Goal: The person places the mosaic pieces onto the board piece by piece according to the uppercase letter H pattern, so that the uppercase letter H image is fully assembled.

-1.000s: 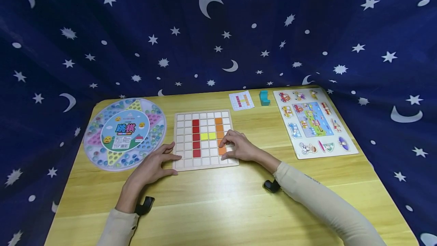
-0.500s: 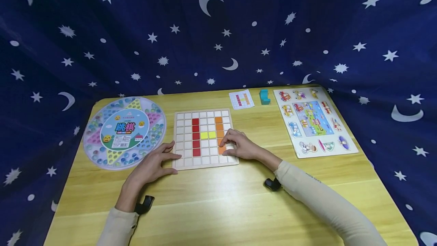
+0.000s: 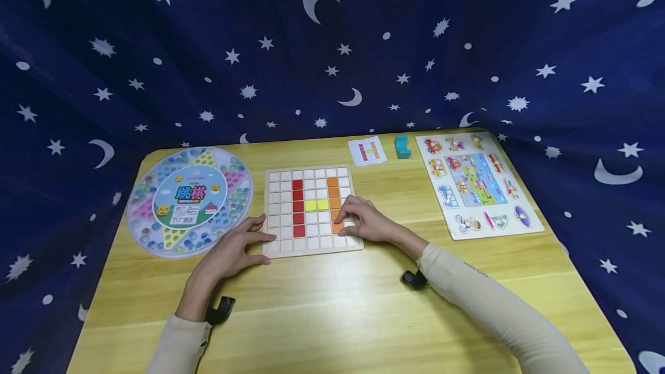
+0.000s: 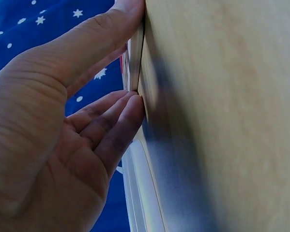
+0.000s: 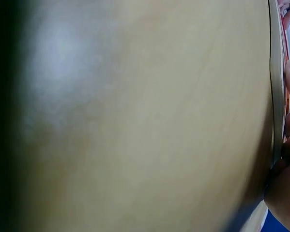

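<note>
A square wooden grid board (image 3: 314, 245) lies on the table with white cells, a column of red tiles (image 3: 298, 206), two yellow tiles (image 3: 317, 205) and a column of orange tiles (image 3: 332, 183). At the board's lower left corner rests my left hand (image 3: 231, 251), its fingers along the left side and its thumb at the front edge. My right hand (image 3: 370, 221) has thumb and forefinger on opposite sides of the lowest orange tile (image 3: 337, 228), pinching it in its cell. In the right wrist view the right hand (image 5: 286, 188) shows only at the edge.
A round Chinese checkers set (image 3: 189, 204) lies on the left. Behind the board are a small pattern card (image 3: 367, 152) and a teal block (image 3: 402, 148). A picture peg puzzle (image 3: 480, 186) lies on the right. A dark star-patterned curtain (image 3: 332, 45) hangs behind the table (image 3: 332, 316).
The right thumb has moved slightly up the board, closer to the forefinger and against the lowest orange tile. My left hand has stayed at the corner.
</note>
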Demonstrator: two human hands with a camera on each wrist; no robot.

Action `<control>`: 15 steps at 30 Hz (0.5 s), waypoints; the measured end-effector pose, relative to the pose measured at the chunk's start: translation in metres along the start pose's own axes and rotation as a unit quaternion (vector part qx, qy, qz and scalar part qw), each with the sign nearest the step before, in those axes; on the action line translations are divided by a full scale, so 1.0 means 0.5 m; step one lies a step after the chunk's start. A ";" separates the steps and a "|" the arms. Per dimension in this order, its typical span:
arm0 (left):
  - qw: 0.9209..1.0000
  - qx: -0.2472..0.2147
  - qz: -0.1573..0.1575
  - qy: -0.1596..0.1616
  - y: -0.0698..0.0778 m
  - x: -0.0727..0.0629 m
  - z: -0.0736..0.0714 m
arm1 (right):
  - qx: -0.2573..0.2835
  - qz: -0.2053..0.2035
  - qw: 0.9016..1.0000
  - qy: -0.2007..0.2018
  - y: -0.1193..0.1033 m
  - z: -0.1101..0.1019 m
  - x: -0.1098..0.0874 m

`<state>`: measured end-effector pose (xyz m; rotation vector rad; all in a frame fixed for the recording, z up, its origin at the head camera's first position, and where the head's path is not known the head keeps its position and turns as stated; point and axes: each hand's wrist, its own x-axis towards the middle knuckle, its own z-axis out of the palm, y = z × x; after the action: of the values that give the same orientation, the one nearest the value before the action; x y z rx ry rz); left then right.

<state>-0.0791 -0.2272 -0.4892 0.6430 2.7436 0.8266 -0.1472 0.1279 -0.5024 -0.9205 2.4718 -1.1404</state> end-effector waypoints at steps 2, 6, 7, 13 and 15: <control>1.000 0.000 0.000 0.000 -0.001 0.000 0.001 | 0.004 0.000 1.000 -0.001 0.000 0.000 -0.001; 1.000 0.000 0.000 0.000 -0.002 0.000 0.002 | 0.013 0.002 1.000 -0.005 0.002 0.001 -0.001; 1.000 0.000 0.000 0.000 -0.003 0.000 0.002 | 0.015 0.003 1.000 -0.005 0.003 0.001 0.000; 1.000 -0.004 -0.002 0.000 -0.002 0.000 0.001 | 0.012 0.000 1.000 -0.007 0.006 0.001 0.003; 1.000 -0.003 -0.002 0.000 -0.003 0.000 0.001 | 0.010 0.005 1.000 -0.008 0.006 0.001 0.004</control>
<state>-0.0794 -0.2282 -0.4905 0.6353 2.7398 0.8347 -0.1497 0.1279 -0.5049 -0.9075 2.4452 -1.1489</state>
